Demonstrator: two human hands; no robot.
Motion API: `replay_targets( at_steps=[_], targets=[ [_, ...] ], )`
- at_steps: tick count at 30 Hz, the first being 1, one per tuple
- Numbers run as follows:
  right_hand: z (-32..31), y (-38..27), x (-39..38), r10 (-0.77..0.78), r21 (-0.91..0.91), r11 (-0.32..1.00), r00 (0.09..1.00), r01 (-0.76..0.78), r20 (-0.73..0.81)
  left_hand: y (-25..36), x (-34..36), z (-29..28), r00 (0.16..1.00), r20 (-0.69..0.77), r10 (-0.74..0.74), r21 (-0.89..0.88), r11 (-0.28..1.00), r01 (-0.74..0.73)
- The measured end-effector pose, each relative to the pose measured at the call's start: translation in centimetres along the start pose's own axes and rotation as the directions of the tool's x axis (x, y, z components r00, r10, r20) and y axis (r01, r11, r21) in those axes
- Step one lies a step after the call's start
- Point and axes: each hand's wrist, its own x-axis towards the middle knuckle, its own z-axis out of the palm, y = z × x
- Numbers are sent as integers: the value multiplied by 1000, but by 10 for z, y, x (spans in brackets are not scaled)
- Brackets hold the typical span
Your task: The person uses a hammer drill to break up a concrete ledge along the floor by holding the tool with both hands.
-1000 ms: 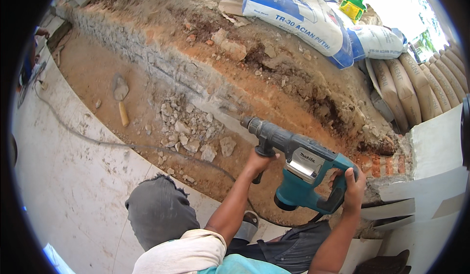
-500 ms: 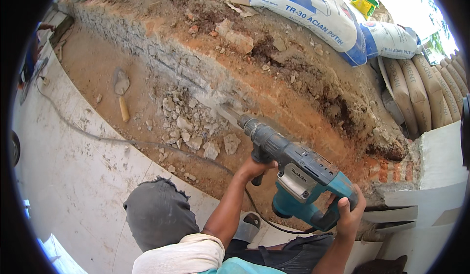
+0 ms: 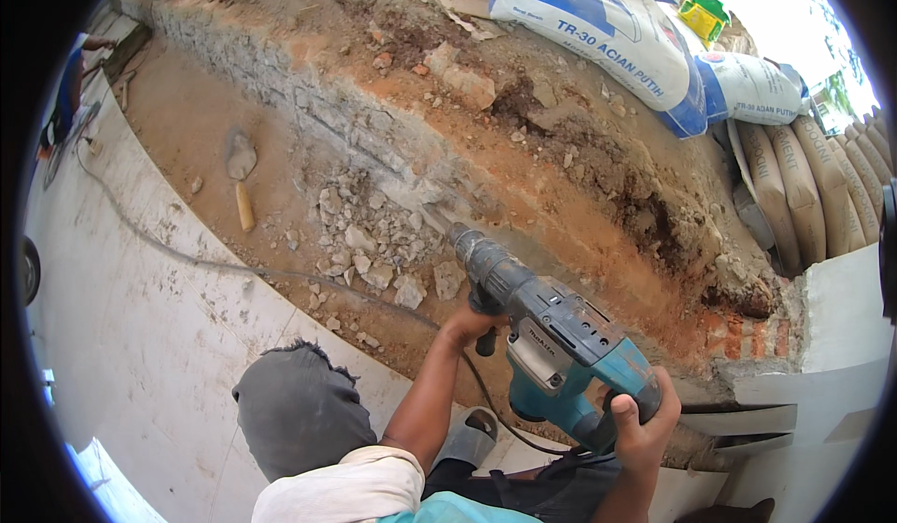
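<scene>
My left fingers (image 3: 475, 323) curl closed around the side handle (image 3: 486, 343) of the teal-and-black power hammer (image 3: 584, 324), my right hand (image 3: 645, 427) around its rear handle (image 3: 647, 395). The tool sits right of the rubble (image 3: 363, 239), bit (image 3: 435, 218) angled far-left at the low wall (image 3: 308, 112).

Lettering, by location: large blue print across white-and-blue bag (image 3: 598, 46); smaller blue line on second white-and-blue bag (image 3: 752, 84) beside it; dark caps down brown sacks (image 3: 768, 186); dark logo on silver plate (image 3: 535, 353) of power tool (image 3: 500, 266).
</scene>
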Motion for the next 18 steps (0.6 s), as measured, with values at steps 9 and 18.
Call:
replay_targets(
  at_steps=[9,18],
  targets=[
    [12,-18,-7,74,43,996,995,-77,67,-4,-8,-2,992,-71,109,-91,989,-115],
    [17,-60,-34,-7,71,997,999,3,51,18,-39,5,982,-93,162,-112,979,-172]
  ],
)
